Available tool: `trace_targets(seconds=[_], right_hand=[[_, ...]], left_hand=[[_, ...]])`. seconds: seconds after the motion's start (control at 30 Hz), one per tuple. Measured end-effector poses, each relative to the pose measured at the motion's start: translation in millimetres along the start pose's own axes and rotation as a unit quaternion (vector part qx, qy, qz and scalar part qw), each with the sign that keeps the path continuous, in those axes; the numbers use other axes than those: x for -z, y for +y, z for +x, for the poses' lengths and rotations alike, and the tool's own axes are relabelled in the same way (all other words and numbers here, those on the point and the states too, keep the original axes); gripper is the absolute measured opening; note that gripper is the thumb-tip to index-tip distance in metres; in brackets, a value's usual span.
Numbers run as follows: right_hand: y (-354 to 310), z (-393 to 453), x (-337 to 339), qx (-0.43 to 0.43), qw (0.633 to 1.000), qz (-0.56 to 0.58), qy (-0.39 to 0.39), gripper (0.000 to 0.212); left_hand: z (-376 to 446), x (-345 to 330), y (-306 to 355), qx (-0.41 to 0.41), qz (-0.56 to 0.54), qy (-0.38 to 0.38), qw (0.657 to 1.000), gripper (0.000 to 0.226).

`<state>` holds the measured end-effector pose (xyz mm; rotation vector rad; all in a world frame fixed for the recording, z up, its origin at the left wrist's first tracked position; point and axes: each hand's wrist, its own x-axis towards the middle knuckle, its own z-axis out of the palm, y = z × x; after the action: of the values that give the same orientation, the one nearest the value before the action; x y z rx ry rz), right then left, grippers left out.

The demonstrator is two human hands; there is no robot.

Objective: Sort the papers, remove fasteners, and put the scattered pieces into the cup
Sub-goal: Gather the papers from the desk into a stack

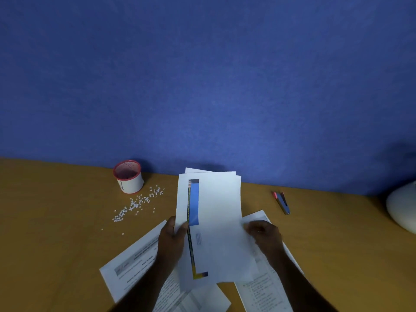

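Both hands hold a stack of white papers (pixel 216 212) above the wooden desk; its top sheet carries a blue and yellow printed strip. My left hand (pixel 172 238) grips the stack's left edge with the thumb on top. My right hand (pixel 262 236) pinches the right edge. A red mesh cup (pixel 128 176) with a white wrap stands at the back left. Several small white pieces (pixel 137 203) lie scattered on the desk just in front of and to the right of the cup.
More printed sheets lie on the desk under my arms, one at the left (pixel 131 264) and one at the right (pixel 263 289). A red and blue staple remover (pixel 281 202) rests at the right. A white rounded object (pixel 403 206) sits at the far right. A blue wall (pixel 202 86) backs the desk.
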<state>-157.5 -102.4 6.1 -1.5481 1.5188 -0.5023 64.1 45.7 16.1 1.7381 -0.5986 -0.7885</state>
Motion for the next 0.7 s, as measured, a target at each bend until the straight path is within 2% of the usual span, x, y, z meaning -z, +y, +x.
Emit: trace_targets(seconds=[0.1, 0.17, 0.27, 0.33, 0.47, 0.6, 0.7], right_hand=[[19.9, 7.1, 21.8, -0.010, 0.978, -0.196, 0.075, 0.063], [31.8, 9.7, 32.9, -0.067, 0.957, -0.276, 0.066, 0.082], [40.2, 9.1, 40.3, -0.140, 0.937, -0.319, 0.021, 0.100], [44.6, 10.2, 41.7, -0.152, 0.935, -0.319, 0.014, 0.103], [45.1, 10.1, 40.8, -0.141, 0.935, -0.325, 0.011, 0.095], [44.5, 9.7, 42.4, -0.139, 0.941, -0.308, 0.019, 0.110], [47.1, 9.8, 42.7, -0.146, 0.934, -0.326, 0.008, 0.102]], left_hand=[[1.1, 2.5, -1.9, 0.007, 0.000, 0.007, 1.000, 0.016], [3.1, 5.2, -5.3, 0.010, 0.000, 0.012, 1.000, 0.028], [4.8, 5.8, -10.0, 0.021, 0.001, 0.019, 1.000, 0.025], [3.6, 5.4, -10.3, 0.022, 0.002, 0.022, 1.000, 0.021], [2.7, 6.4, -11.5, 0.026, 0.009, 0.030, 0.999, 0.013], [6.5, 11.2, -18.8, 0.029, 0.017, 0.047, 0.998, 0.011], [5.9, 13.6, -18.6, 0.027, 0.022, 0.060, 0.998, 0.012]])
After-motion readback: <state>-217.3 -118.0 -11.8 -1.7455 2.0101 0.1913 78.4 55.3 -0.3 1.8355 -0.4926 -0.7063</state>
